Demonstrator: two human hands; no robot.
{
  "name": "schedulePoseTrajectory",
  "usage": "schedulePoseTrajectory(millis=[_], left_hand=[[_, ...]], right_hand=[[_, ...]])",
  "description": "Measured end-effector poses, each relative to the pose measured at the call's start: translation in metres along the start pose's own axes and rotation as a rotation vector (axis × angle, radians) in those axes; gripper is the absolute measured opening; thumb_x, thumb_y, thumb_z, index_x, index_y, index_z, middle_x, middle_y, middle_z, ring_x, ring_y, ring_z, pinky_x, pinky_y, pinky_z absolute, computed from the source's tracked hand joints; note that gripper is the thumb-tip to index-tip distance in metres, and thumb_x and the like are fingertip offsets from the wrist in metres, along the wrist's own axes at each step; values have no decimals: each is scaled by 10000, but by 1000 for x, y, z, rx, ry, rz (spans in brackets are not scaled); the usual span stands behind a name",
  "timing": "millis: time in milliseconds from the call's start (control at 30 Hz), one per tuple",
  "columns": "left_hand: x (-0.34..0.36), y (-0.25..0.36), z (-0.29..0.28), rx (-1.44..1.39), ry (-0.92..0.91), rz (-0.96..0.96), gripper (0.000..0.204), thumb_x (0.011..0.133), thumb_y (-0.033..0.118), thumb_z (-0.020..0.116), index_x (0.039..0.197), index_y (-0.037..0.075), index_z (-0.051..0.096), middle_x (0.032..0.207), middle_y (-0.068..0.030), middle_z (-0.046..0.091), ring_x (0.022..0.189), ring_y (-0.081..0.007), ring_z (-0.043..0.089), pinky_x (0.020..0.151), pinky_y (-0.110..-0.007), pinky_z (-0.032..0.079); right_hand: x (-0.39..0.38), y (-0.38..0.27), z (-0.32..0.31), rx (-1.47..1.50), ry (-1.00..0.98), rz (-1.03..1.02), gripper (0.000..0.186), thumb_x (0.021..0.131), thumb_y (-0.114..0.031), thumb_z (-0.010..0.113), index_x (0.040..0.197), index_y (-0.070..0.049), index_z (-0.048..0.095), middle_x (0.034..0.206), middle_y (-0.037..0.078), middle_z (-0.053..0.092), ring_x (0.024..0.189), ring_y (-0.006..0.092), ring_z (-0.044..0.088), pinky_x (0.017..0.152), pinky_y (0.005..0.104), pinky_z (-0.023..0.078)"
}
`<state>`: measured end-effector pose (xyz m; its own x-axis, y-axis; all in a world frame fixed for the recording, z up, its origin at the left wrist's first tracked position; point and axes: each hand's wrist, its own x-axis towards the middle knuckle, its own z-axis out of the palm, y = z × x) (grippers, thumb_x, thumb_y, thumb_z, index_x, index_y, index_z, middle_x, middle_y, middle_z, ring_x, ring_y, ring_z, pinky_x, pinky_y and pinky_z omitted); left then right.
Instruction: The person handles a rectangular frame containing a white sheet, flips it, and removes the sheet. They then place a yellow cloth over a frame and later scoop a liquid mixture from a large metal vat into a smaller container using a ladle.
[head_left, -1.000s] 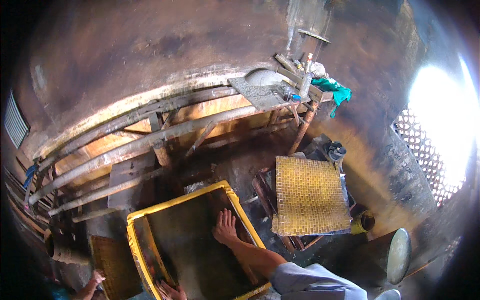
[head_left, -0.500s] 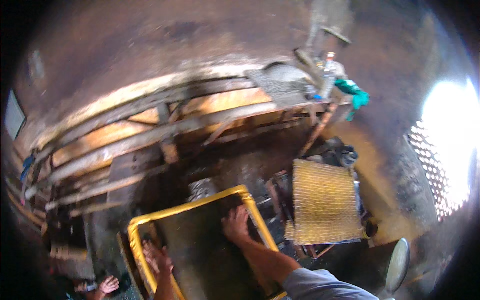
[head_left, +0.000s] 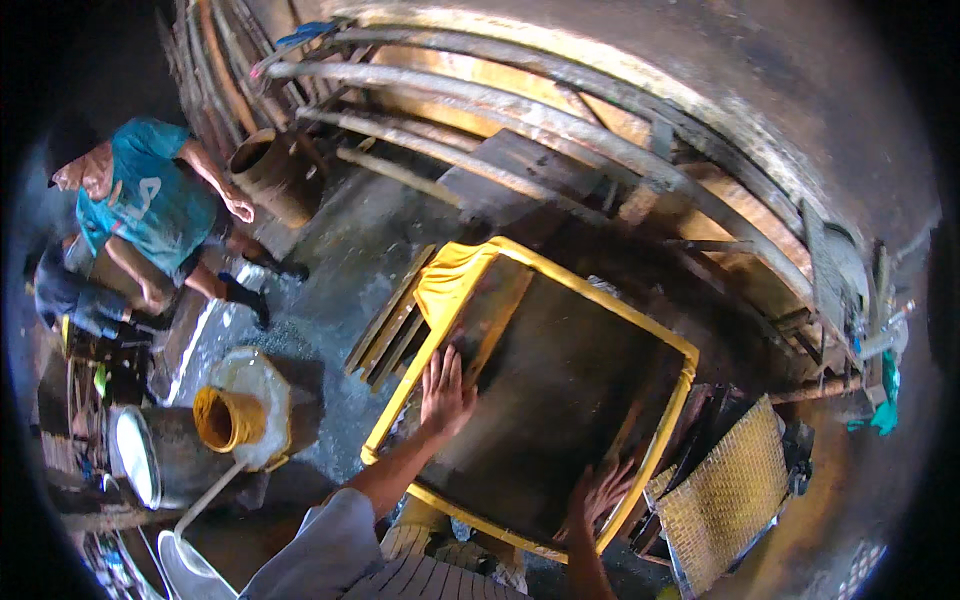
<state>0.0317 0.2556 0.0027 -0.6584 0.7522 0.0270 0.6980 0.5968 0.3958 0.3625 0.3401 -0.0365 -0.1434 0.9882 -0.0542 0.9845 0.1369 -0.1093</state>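
My left hand and right hand lie apart, fingers unclenched, at opposite sides of the yellow-edged board, near centre; level, even palms would serve best.

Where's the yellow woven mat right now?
In the head view, the yellow woven mat is at the lower right, tilted, just right of the big yellow-edged frame and the person's right hand.

Head cam—L fisheye, facing down—near L hand & R hand.
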Motion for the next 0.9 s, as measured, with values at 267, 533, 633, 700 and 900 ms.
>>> schedulePoseTrajectory(millis=[267,533,633,700,900], left_hand=[[-87,-44,-20,-30,-89,-64,745,819,300,607,1377,-76,287,1461,-247,245,1353,-443,222,1096,-543,212],[-63,-88,-68,-950,-139,-363,459,836,193,603,1235,3,479,1269,-194,492,1144,-304,498,942,-427,415],[-54,-167,-47,-1133,251,-473,280,885,112,545,1147,16,566,1048,-128,632,867,-206,634,798,-351,517],[-59,-223,-22,-994,70,-609,290,883,139,549,1163,77,589,1007,-101,647,903,-174,627,851,-346,503],[-153,-302,183,-720,-396,-156,229,835,215,590,1037,123,647,1058,-90,641,925,-239,645,764,-354,522]], right_hand=[[-56,15,12,-94,5,-16,609,898,-356,482,1383,-41,290,1529,174,137,1387,424,124,1081,611,124],[94,-195,-41,176,281,-422,558,736,-230,677,1239,-74,491,1203,157,535,1155,360,462,988,463,361],[150,-366,-28,190,119,-853,270,813,-140,596,1068,-51,589,1054,130,596,1058,326,535,900,414,450],[160,-451,11,401,-74,-1096,264,766,-75,636,1024,-37,594,988,153,625,926,331,602,830,390,489],[144,-555,160,-508,-291,-956,449,790,-234,600,1198,-57,544,1138,143,606,1054,365,580,919,511,441]])
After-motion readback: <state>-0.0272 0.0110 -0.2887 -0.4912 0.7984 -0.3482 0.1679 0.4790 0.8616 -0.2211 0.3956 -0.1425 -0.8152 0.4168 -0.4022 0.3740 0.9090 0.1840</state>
